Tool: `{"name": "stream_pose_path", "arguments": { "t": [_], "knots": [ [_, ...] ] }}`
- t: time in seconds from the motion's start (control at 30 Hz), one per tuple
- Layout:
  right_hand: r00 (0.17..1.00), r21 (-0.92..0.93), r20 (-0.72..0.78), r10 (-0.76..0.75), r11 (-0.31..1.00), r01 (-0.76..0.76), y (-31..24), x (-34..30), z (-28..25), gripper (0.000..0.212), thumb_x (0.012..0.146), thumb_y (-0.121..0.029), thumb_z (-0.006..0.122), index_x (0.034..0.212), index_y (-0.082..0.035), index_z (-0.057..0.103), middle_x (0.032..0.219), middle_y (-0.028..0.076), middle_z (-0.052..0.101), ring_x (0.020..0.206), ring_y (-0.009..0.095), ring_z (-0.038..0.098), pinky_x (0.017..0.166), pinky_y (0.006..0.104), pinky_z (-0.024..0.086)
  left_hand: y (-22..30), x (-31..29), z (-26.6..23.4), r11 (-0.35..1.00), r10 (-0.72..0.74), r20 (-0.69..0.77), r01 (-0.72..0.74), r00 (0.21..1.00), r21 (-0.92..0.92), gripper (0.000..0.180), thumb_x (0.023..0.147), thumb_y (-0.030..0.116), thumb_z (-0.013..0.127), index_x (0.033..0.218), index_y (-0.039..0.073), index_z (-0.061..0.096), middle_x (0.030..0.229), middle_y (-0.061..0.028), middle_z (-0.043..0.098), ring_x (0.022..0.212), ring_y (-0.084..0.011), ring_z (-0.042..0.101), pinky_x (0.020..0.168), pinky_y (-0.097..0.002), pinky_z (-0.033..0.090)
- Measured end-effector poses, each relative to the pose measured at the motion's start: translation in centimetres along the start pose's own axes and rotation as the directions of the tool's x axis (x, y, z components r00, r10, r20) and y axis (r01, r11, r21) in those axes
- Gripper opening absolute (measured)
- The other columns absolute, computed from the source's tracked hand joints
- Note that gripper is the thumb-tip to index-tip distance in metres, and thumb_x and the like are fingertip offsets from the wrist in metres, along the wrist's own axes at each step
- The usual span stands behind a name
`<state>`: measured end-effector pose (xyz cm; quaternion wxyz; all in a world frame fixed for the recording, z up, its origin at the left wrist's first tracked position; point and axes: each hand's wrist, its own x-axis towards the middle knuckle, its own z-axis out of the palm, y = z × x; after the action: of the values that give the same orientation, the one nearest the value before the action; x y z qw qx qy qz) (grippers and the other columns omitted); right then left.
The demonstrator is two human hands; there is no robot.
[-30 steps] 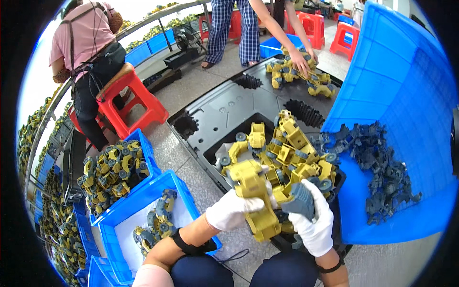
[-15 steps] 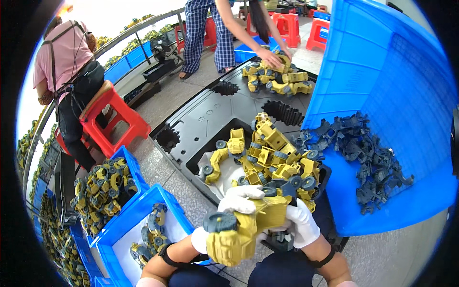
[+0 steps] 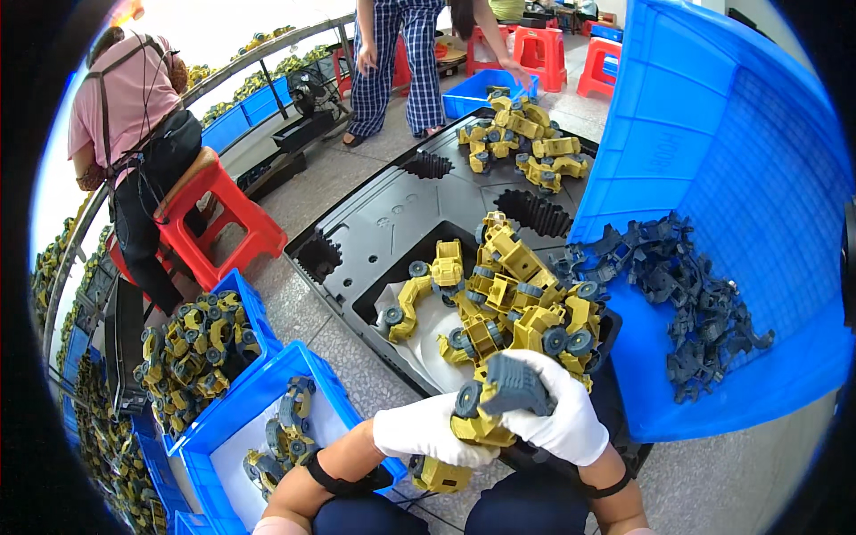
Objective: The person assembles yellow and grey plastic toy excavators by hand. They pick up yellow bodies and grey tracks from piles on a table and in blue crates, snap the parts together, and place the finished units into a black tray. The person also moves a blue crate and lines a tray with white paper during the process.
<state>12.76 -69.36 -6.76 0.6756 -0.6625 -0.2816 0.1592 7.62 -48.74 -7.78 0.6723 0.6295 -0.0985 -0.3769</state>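
Observation:
Both my hands wear white gloves and are together above my lap. My left hand [image 3: 426, 432] wraps around a yellow toy truck [image 3: 479, 430] with dark grey wheels, its lower end showing beneath the glove. My right hand [image 3: 566, 419] grips a dark grey plastic part [image 3: 515, 385] against the truck's upper end. Whether the part is fastened to the truck, I cannot tell. Just beyond my hands lies a heap of similar yellow toy trucks [image 3: 513, 283] in a recess of the black plastic pallet [image 3: 374, 214].
A large tilted blue bin [image 3: 678, 107] with loose dark grey parts [image 3: 687, 303] stands right. Blue crates [image 3: 201, 464] with more trucks sit left. Another pile of trucks [image 3: 526, 138] is on the pallet's far end. A seated person [image 3: 134, 107] and a standing person [image 3: 392, 62] are beyond.
The toy truck has been turned and drawn lower between my hands, bringing the dark grey part into view. The standing person's hands have left the far pile; one now reaches toward a blue crate.

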Motion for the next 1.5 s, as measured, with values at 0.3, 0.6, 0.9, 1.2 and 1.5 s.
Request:
{"name": "stream_pose_path", "arguments": {
  "t": [0.3,0.6,0.9,1.2,1.5],
  "knots": [
    [0.93,-0.351,-0.217,-0.297,0.912,0.21,-1.2,-1.4,-0.2,0.074,0.07,-0.033,0.083,0.123,0.006,0.049,0.102,0.014,0.066,0.087,0.017,0.065,0.078,0.0295,0.053,-0.4,0.5,-1.7,0.763,0.486,-0.319,-0.218,0.814,0.609,0.078,0.063,0.015,0.081,0.129,0.007,0.038,0.12,-0.0045,0.052,0.111,-0.0161,0.049,0.098,-0.0322,0.04],
    [0.935,-0.503,-0.098,-0.34,0.827,0.249,-1.5,-1.7,1.3,0.067,0.071,-0.031,0.082,0.12,0.003,0.052,0.097,0.018,0.064,0.082,0.028,0.067,0.071,0.0341,0.055,-1.5,1.5,-1.1,0.883,0.464,-0.512,-0.328,0.723,0.337,0.093,0.054,0.017,0.088,0.127,0.008,0.033,0.115,-0.0046,0.052,0.108,-0.0167,0.051,0.098,-0.0319,0.039],
    [0.894,-0.578,-0.088,-0.439,0.753,0.313,-1.6,-1.7,1.5,0.069,0.071,-0.025,0.082,0.125,0.003,0.049,0.085,0.016,0.064,0.07,0.027,0.067,0.061,0.0326,0.054,-0.4,1.0,0.5,0.817,0.57,-0.529,-0.365,0.628,0.447,0.071,0.067,0.0,0.073,0.126,0.005,0.033,0.11,-0.0044,0.049,0.101,-0.0129,0.05,0.09,-0.0271,0.041],
    [0.9,-0.559,-0.008,-0.435,0.749,0.357,-1.4,-2.2,2.1,0.077,0.07,-0.025,0.082,0.131,0.003,0.044,0.091,0.018,0.065,0.074,0.028,0.068,0.066,0.0334,0.055,-0.5,0.7,0.8,0.811,0.584,-0.568,-0.395,0.579,0.431,0.068,0.068,0.001,0.074,0.123,0.007,0.035,0.11,-0.0052,0.045,0.103,-0.0128,0.046,0.09,-0.0263,0.039],
    [0.883,-0.501,0.031,-0.469,0.757,0.42,-0.8,-1.8,2.7,0.078,0.073,-0.021,0.08,0.134,0.004,0.04,0.091,0.018,0.065,0.074,0.028,0.068,0.066,0.0331,0.054,-1.1,0.3,0.3,0.818,0.575,-0.542,-0.443,0.612,0.367,0.066,0.07,0.003,0.073,0.123,0.007,0.035,0.11,-0.0055,0.044,0.102,-0.0133,0.046,0.089,-0.0273,0.04]
  ]
}}
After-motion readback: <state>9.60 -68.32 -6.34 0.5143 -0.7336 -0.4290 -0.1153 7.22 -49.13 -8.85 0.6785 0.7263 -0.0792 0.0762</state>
